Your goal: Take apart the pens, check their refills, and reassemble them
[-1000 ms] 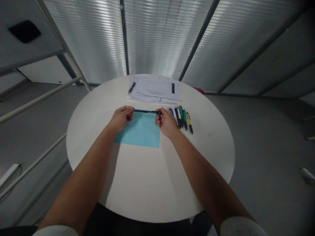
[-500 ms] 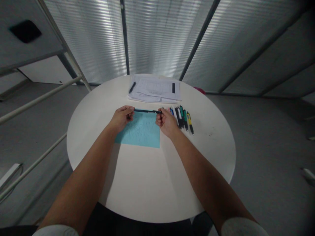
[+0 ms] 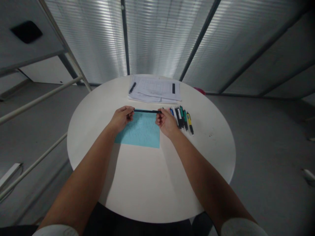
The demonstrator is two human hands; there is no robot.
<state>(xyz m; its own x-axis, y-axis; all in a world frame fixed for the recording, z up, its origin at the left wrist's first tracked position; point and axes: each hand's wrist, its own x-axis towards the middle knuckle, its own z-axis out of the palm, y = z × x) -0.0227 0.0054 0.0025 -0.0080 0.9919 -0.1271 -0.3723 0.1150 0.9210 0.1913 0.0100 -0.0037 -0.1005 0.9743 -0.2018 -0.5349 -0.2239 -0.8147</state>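
Observation:
A dark pen (image 3: 146, 111) is stretched level between my two hands, above the far edge of a blue sheet of paper (image 3: 141, 136). My left hand (image 3: 122, 118) pinches its left end, and my right hand (image 3: 167, 122) pinches the right end, where the clip is. Faint writing marks the blue sheet, whose upper left part is covered by my left hand. Just right of my right hand lies a row of several pens (image 3: 182, 118) with black, white, green, blue and yellow parts; my hand hides some of them.
Printed white papers (image 3: 155, 88) lie at the far side of the round white table (image 3: 147, 183), with a black pen (image 3: 132, 87) on them. A pale metal frame (image 3: 44, 97) stands at the left. Behind the table is a wall with blinds (image 3: 152, 39).
The pen has rolled slightly between my fingers, so its clip looks different. Both hands stay in almost the same place.

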